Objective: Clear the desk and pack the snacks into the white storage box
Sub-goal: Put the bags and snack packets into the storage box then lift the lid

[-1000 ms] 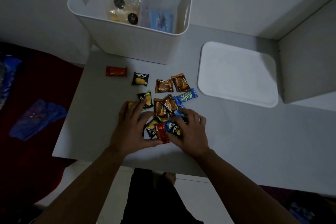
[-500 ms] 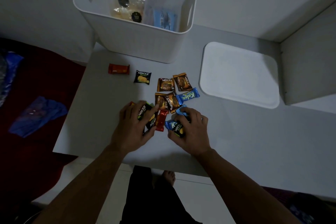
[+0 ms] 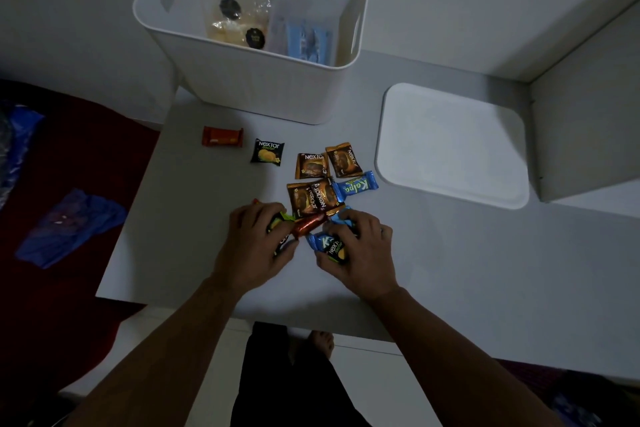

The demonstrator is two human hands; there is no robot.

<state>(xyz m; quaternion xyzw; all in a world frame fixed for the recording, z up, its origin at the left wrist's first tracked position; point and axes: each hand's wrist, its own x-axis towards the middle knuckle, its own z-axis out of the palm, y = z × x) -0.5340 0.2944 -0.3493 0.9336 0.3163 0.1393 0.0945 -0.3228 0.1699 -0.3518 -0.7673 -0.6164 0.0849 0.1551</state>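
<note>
Small snack packets lie on the white desk (image 3: 450, 270). My left hand (image 3: 254, 246) curls over black-and-green packets (image 3: 277, 224) and a red one (image 3: 308, 224). Close beside it, my right hand (image 3: 360, 253) grips a blue packet (image 3: 320, 243) and a black Nextar packet (image 3: 337, 250). Beyond my fingers are several brown Nextar packets (image 3: 311, 198) and a blue Kalpa bar (image 3: 355, 188). Further left lie a lone black Nextar packet (image 3: 267, 151) and a red bar (image 3: 222, 137). The white storage box (image 3: 263, 87) stands at the back, holding clear bags and a blue pack.
The box's white lid (image 3: 453, 146) lies flat at the right. A white cabinet side (image 3: 588, 121) rises at the far right. Left of the desk, blue cloth (image 3: 69, 225) rests on a dark red surface. My foot (image 3: 322, 343) shows below the desk's front edge.
Both hands have raked the near packets together and closed around them. The red packet has been pushed up between my hands. The far packets have not moved.
</note>
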